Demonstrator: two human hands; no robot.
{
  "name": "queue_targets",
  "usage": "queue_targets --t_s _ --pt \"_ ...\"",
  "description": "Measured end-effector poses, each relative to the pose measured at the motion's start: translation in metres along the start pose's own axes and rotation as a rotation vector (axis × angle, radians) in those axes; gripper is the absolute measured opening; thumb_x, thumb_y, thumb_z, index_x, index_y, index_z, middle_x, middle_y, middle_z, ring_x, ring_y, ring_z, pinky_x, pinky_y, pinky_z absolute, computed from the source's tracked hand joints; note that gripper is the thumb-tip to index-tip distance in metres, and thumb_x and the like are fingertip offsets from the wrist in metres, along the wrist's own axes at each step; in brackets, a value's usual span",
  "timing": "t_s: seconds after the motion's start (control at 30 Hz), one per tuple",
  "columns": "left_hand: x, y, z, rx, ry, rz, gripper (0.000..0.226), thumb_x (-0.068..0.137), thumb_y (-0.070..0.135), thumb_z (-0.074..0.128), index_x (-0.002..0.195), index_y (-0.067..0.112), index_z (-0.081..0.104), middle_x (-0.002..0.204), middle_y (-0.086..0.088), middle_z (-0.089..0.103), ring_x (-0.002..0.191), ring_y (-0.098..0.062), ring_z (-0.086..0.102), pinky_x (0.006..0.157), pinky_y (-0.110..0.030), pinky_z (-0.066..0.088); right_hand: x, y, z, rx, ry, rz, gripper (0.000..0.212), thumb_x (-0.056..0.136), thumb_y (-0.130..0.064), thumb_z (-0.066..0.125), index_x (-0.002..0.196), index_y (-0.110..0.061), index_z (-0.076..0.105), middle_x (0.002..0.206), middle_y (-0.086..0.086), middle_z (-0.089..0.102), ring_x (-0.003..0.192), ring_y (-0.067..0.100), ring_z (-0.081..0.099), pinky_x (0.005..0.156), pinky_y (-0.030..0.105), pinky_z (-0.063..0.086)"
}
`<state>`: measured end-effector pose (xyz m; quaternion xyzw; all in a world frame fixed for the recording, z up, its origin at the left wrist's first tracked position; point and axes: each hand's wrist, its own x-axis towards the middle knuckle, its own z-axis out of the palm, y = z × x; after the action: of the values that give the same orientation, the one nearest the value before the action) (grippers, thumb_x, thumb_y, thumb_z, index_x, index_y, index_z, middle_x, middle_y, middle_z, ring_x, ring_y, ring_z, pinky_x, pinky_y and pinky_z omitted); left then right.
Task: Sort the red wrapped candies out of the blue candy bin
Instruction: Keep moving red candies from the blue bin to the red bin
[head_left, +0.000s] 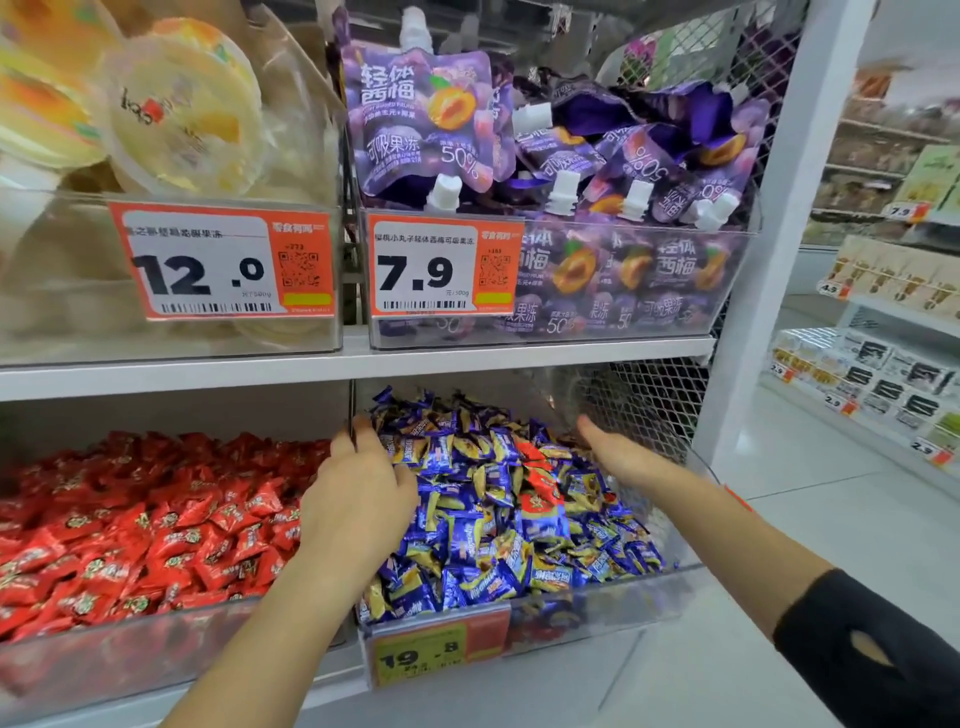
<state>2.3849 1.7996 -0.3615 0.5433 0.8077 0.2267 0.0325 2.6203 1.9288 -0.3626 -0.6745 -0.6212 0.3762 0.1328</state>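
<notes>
Currently, red candies (540, 491): lying mid-pile in blue candy bin (597, 608), between both hands.
Handling: light, crinkly, slippery; pinch a twisted wrapper end.
Left hand (358, 499) grip: fingers loosely bent, holding nothing visible.
Right hand (623, 457) grip: spread, empty.

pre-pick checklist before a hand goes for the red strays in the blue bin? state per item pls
1. Red candies visible among the blue candies: ok.
2. Right hand free: ok, open, nothing held.
3. Left hand free: cannot tell, back of hand hides the fingers.
4. Path to strays clear: ok, they lie between both hands, on top.
5. Red bin reachable for drop: ok, directly left.
6. More reds buried deeper: cannot tell.
</notes>
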Motion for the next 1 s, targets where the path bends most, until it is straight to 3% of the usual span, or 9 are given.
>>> queue_targets --t_s 0.1,0.27,0.4,0.53,0.63,0.73,0.83,1.0 --pt "-0.001 0.001 0.000 -0.002 0.007 -0.002 0.061 0.098 0.033 0.039 0.149 0.007 0.017 0.141 -0.015 0.036 0.115 -0.031 0.052 0.076 -0.036 0.043 -0.004 0.005 0.014 0.043 -0.055 0.085 0.076 0.095 -0.065 0.012 0.153 -0.016 0.018 0.159 0.010 0.016 0.145 0.030 0.020 0.116 0.046 0.017" --pt "0.002 0.001 0.003 0.014 0.000 0.002 0.061 0.099 0.033 0.038 0.149 0.006 0.017 0.140 -0.014 0.037 0.114 -0.030 0.052 0.072 -0.033 0.042 -0.009 -0.010 0.032 0.199 -0.101 0.059 0.070 0.096 -0.065 0.014 0.154 -0.025 0.008 0.161 0.004 0.005 0.148 0.026 0.009 0.117 0.049 0.010" --pt "0.003 0.001 0.004 0.027 0.008 -0.002 0.061 0.099 0.033 0.037 0.149 0.007 0.017 0.138 -0.014 0.038 0.112 -0.029 0.053 0.071 -0.034 0.043 -0.016 -0.029 0.040 0.331 -0.084 -0.016 0.075 0.091 -0.071 0.023 0.153 -0.029 0.016 0.161 0.002 0.012 0.146 0.026 0.016 0.118 0.050 0.012" --pt "0.002 0.000 0.003 0.010 -0.016 -0.004 0.060 0.098 0.031 0.039 0.149 0.007 0.018 0.140 -0.014 0.036 0.113 -0.031 0.052 0.071 -0.034 0.041 -0.034 -0.051 0.052 0.314 -0.136 -0.185 0.061 0.099 -0.057 0.024 0.151 -0.025 0.023 0.159 0.003 0.018 0.146 0.023 0.019 0.116 0.039 0.015" --pt "0.001 0.001 -0.001 -0.035 -0.040 -0.038 0.056 0.096 0.026 0.041 0.146 0.007 0.025 0.141 -0.016 0.036 0.117 -0.034 0.048 0.079 -0.038 0.042 -0.043 -0.063 0.068 0.239 -0.111 -0.346 0.052 0.103 -0.044 0.024 0.148 -0.019 0.034 0.155 0.001 0.030 0.142 0.019 0.027 0.113 0.031 0.019" --pt "-0.001 -0.003 0.000 0.040 0.134 0.115 0.046 0.090 0.018 0.046 0.133 0.003 0.046 0.129 -0.021 0.049 0.111 -0.038 0.048 0.091 -0.046 0.042 -0.045 -0.061 0.074 0.255 -0.110 -0.384 0.051 0.102 -0.048 0.027 0.146 -0.024 0.037 0.153 -0.004 0.034 0.142 0.016 0.029 0.113 0.030 0.021" --pt "0.000 0.001 -0.002 0.046 0.269 0.321 0.048 0.084 0.022 0.032 0.120 0.005 0.059 0.116 -0.013 0.061 0.103 -0.034 0.054 0.091 -0.046 0.046 -0.050 -0.049 0.060 0.253 -0.131 -0.420 0.045 0.103 -0.046 0.024 0.142 -0.036 0.043 0.148 -0.004 0.042 0.139 0.017 0.034 0.099 0.031 0.027" --pt "0.013 0.038 0.002 -0.029 -0.021 0.513 0.043 0.098 0.017 0.036 0.141 0.017 0.042 0.142 -0.004 0.046 0.130 -0.022 0.040 0.107 -0.033 0.032 -0.054 -0.020 0.038 0.287 -0.196 -0.447 0.036 0.103 -0.044 0.024 0.132 -0.041 0.045 0.127 -0.002 0.060 0.121 0.016 0.054 0.110 0.036 0.032"
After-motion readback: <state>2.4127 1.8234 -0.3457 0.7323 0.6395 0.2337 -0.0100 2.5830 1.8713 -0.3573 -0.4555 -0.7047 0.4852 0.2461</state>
